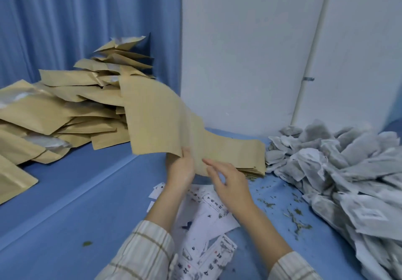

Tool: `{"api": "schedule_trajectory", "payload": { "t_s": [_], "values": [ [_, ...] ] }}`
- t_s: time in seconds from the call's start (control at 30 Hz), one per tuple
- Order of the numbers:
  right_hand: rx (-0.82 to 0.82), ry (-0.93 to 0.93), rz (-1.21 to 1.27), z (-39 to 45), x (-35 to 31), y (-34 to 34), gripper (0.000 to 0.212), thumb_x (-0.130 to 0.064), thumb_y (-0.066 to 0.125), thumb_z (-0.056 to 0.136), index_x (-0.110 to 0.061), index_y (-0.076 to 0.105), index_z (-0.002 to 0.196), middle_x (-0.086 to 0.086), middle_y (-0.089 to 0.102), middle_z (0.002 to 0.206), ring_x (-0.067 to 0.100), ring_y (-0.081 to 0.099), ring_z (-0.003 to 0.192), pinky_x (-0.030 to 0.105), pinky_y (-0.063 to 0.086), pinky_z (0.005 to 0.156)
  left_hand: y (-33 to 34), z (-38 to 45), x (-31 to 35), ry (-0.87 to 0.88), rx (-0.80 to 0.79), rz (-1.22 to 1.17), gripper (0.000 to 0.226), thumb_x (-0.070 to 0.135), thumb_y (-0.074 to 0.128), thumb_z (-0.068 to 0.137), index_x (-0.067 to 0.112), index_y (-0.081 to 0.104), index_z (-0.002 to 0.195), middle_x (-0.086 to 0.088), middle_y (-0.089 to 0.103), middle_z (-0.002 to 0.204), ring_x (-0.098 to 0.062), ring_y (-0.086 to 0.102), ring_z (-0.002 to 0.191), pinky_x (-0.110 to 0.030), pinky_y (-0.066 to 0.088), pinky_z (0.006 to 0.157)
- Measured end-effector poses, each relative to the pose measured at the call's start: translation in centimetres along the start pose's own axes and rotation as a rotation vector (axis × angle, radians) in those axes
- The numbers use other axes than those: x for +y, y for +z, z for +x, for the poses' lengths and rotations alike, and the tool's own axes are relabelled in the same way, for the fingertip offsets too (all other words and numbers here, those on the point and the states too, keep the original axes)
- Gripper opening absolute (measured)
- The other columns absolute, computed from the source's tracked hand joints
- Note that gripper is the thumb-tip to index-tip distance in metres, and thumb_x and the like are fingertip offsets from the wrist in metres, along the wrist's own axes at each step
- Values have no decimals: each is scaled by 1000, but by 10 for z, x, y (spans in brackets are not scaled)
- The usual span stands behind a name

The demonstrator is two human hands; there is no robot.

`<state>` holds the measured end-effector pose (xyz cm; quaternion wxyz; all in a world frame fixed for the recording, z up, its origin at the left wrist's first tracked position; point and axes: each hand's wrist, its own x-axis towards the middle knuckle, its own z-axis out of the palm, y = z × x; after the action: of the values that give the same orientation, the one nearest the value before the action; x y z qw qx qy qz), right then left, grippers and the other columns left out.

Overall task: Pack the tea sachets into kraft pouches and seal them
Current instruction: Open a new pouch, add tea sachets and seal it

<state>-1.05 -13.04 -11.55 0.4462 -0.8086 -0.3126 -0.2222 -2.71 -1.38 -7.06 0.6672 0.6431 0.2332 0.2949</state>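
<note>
Now the left hand (180, 166) pinches the near edge of a kraft pouch (171, 123) at frame centre, lifting it off the flat stack (250, 166); the right hand (228, 182) hovers just beside, fingers loosely spread, holding nothing. Best to peel only one pouch, steadying the stack with the free hand. Tea sachets (339, 171) lie heaped at right on the blue tabletop (87, 192)

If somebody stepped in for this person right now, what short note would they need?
Left hand grips a flat kraft pouch, lifted off the small pouch stack. Right hand hovers beside it, fingers relaxed, holding nothing. Tea sachets are heaped at right; a pouch pile lies at left, whether filled or sealed I cannot tell. Printed slips lie by the wrists. Left: fill and seal this pouch.
</note>
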Motion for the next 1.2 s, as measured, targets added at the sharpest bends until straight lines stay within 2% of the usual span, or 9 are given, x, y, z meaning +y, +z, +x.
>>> {"api": "schedule_trajectory", "payload": {
  "t_s": [0.07, 0.17, 0.27, 0.4, 0.47, 0.57, 0.7, 0.87, 1.2],
  "values": [
    [63, 207, 292, -7, -20, -16, 22, -34, 49, 94, -41, 61, 111, -20, 67, 102, 2, 61, 99, 10, 44, 87, -13, -15, 8, 316, 4, 260, 21, 2, 42, 92, 3, 56, 108, -16, 61, 99, -37, 55, 97, -21, 37, 66],
    [186, 440, 855, -20, -38, -42, 32, -42, 45, 92, -23, 61, 112, -5, 73, 88, 12, 69, 74, 23, 55, 69, -31, -26, 3, 829, -83, 983, 71, -6, 39, 88, 25, 21, 149, -17, 36, 140, -38, 44, 112, -40, 38, 89],
    [188, 543, 1148, -46, -38, -66, 55, -55, 43, 86, -12, 59, 116, -5, 71, 73, 7, 65, 58, 22, 51, 52, -41, -42, -17, 842, -121, 1397, 79, 0, 35, 93, 37, -6, 149, -18, 10, 153, -41, 26, 130, -52, 28, 104],
    [211, 793, 882, -79, -24, -72, 23, -20, 55, 91, -11, 64, 72, -3, 50, 50, 11, 49, 43, 23, 48, 46, -42, -70, -53, 691, -324, 1577, 68, 8, 32, 99, 32, -5, 150, -19, 3, 155, -44, 20, 134, -58, 21, 108],
    [270, 887, 785, -91, -12, -66, 32, -9, 57, 85, -15, 51, 54, 1, 43, 48, 15, 41, 46, 21, 43, 42, -39, -79, -64, 554, -489, 1562, 73, 20, 45, 97, 32, -5, 149, -19, 0, 156, -45, 12, 139, -60, 15, 111],
    [243, 1004, 815, -103, 0, -59, 22, -19, 55, 92, -4, 64, 79, 11, 69, 68, 25, 66, 60, 27, 54, 52, -30, -90, -66, 357, -808, 1334, 90, 28, 58, 85, 35, -3, 150, -10, -9, 159, -37, -7, 145, -54, 1, 116],
    [191, 1049, 875, -104, 11, -59, 31, -34, 49, 95, -8, 66, 96, 12, 73, 77, 22, 71, 65, 28, 54, 51, -12, -99, -60, 159, -1020, 868, 91, 40, 56, 69, 37, 16, 150, 1, 9, 160, -21, 11, 146, -46, 19, 115],
    [174, 1084, 871, -103, 18, -62, 18, -12, 52, 91, 0, 65, 92, 9, 71, 66, 17, 67, 56, 26, 53, 49, 23, -112, -60, 127, -701, 580, 39, 27, 39, 95, 24, 53, 131, 1, 50, 140, -19, 42, 130, -34, 31, 109],
    [225, 1006, 1232, -104, 11, -50, 18, 5, 53, 87, 0, 70, 89, 15, 73, 88, 17, 71, 76, 23, 56, 58, 48, -119, -80, 170, -323, 385, 41, 40, 65, 83, 16, 63, 116, 0, 67, 112, -20, 58, 109, -36, 44, 95]
  ]
}}
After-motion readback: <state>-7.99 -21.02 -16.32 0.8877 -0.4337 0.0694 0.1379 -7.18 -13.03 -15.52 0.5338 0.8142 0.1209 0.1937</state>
